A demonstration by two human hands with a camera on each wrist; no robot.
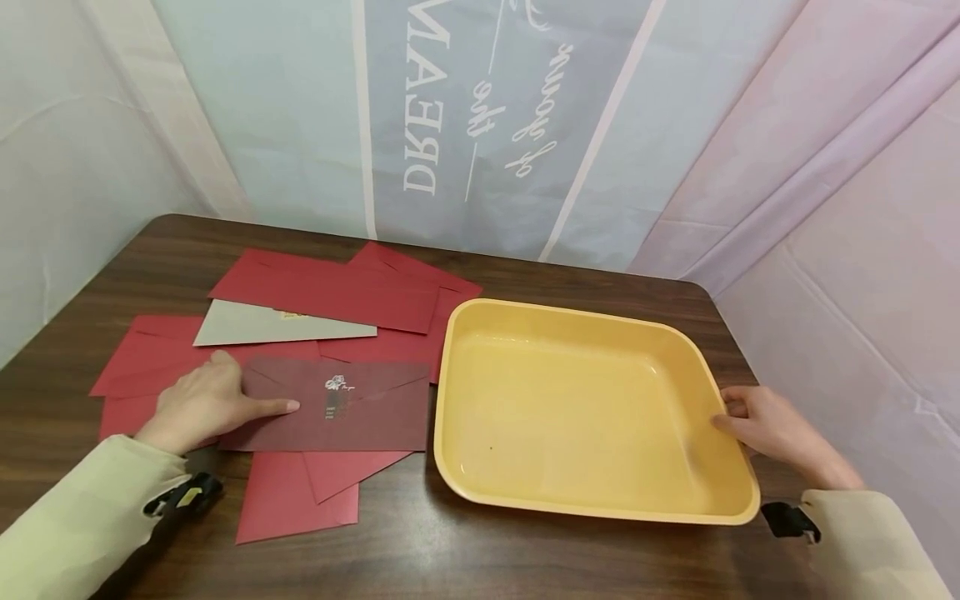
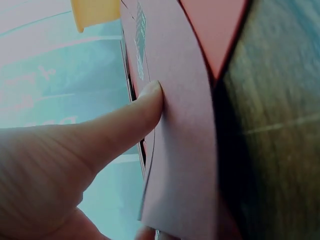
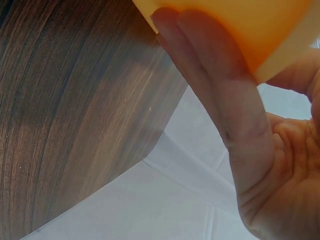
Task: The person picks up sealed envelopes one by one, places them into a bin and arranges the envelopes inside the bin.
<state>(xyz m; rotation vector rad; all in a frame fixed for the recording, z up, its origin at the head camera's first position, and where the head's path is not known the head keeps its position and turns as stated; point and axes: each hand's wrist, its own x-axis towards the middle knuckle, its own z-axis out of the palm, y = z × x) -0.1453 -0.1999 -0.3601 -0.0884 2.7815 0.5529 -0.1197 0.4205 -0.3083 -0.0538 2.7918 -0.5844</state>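
Note:
In the head view, my left hand (image 1: 206, 402) grips the left end of a dark maroon envelope (image 1: 382, 408) that bears a small white flower print. The left wrist view shows the thumb (image 2: 135, 112) pressed on its face, with fingertips just visible behind its end; the paper bows slightly. My right hand (image 1: 776, 429) holds the right rim of a yellow plastic tray (image 1: 577, 417), thumb inside the wall. Seen from the right wrist, its fingers (image 3: 215, 65) lie along the tray's outer side. Nothing but a small dark speck shows inside the tray.
Several red envelopes (image 1: 330, 287) lie overlapping at the left of the brown wooden table (image 1: 420, 550), some partly under the maroon one. A grey envelope (image 1: 255, 323) sits among them. Printed cloth (image 1: 487, 125) hangs behind the table's far edge.

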